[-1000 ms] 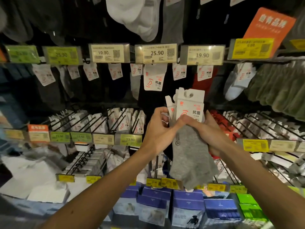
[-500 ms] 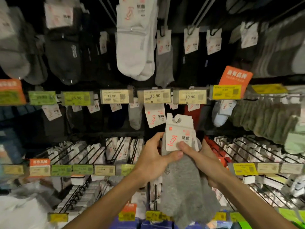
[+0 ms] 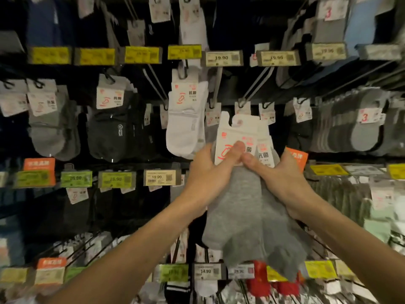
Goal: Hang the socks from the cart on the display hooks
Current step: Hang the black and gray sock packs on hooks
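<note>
**Left hand (image 3: pixel 208 172) and right hand (image 3: pixel 285 178) both grip the grey socks (image 3: pixel 245 216)**

Left hand: thumb pressed flat on the front of the white card header (image 3: pixel 237 134), fingers hidden behind the bundle. Right hand: thumb on the header's lower edge, tip touching the left thumb, fingers curled round the bundle's right side. Both arms are bare and reach up from the bottom of the view.

The bundle is several pairs, with the card headers fanned at the top and the grey toes hanging down and splayed. It is held up in front of the middle of the display rack (image 3: pixel 135 165). The header tops sit just below a row of small hanging tags and near the low end of a display hook (image 3: pixel 256 86). That hook slopes down from a 19.90 price tag (image 3: pixel 277 58). I cannot tell whether any header is on a hook.

White socks (image 3: pixel 186 128) hang just left of the bundle. Dark grey socks (image 3: pixel 111 132) are further left, and light grey socks (image 3: pixel 52 132) hang toward the rack's left edge. An orange sign (image 3: pixel 297 160) shows just behind the right hand's fingers. Rows of grey low-cut socks (image 3: pixel 350 128) fill the rack toward its right edge. Red socks (image 3: pixel 260 281) sit near the bottom edge, under the bundle's toes. Yellow and green price labels run along the rails, their print blurred.
</note>
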